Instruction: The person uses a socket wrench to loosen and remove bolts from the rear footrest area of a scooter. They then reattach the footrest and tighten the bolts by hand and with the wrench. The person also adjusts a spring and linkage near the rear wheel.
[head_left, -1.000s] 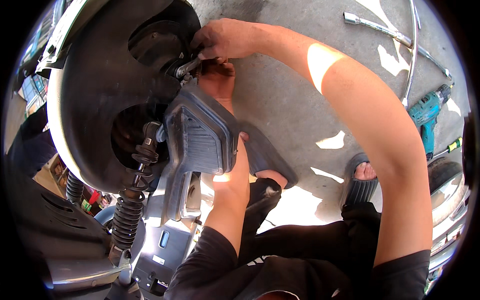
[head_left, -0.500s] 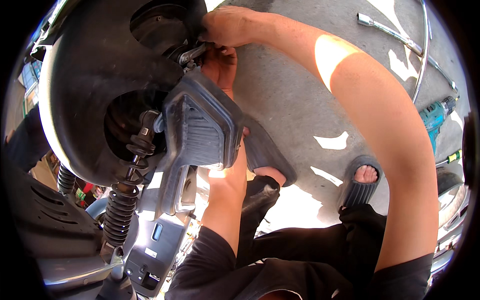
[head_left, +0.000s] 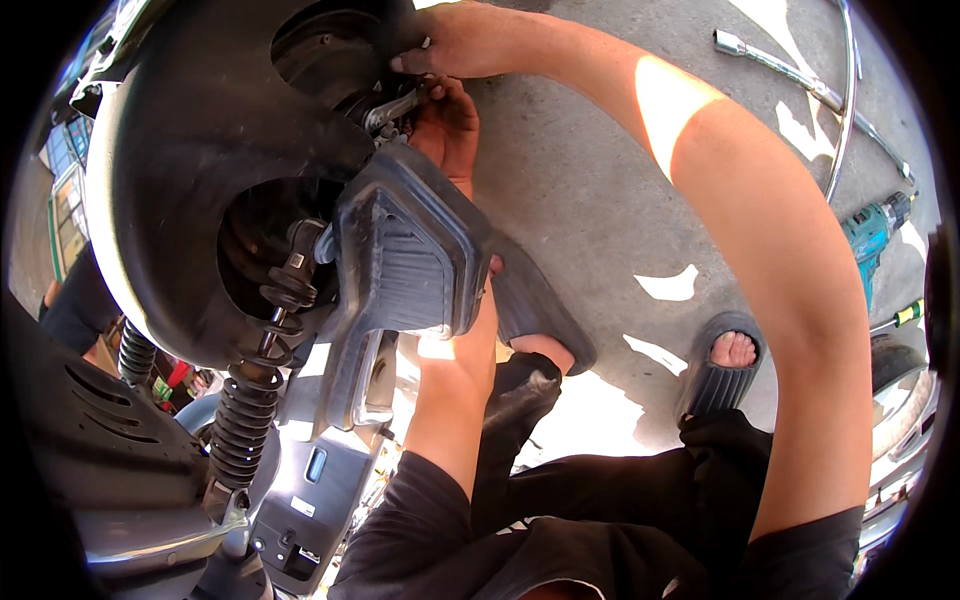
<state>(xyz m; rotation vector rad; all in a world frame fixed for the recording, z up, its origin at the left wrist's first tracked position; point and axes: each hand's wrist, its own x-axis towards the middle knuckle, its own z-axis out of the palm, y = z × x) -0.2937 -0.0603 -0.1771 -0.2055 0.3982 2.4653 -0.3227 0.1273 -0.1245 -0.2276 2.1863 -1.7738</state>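
Near the top of the head view, both my hands work beside a large black dished part [head_left: 160, 200] with big openings. My left hand [head_left: 447, 130] reaches up from behind a black ribbed plastic housing [head_left: 405, 270], its fingers curled and pinched by the end of a small metal lever [head_left: 392, 110]. What they pinch is too small to make out. My right hand [head_left: 455, 40] comes round from the right, just above the left one. Its thumb and finger are bent toward the lever's end, and the other fingertips are hidden against the black part.
A black coil-spring shock absorber [head_left: 245, 420] stands left of the housing. On the concrete floor at right lie a socket wrench [head_left: 780, 70], a teal power drill [head_left: 875, 235] and a green-yellow-handled screwdriver [head_left: 908, 313]. My sandalled feet flank the floor; another person's dark clothing [head_left: 80, 305] shows far left.
My right hand has risen slightly away from the left hand, uncovering more of the left fingers and the lever's end. The black parts sit slightly farther right in view.
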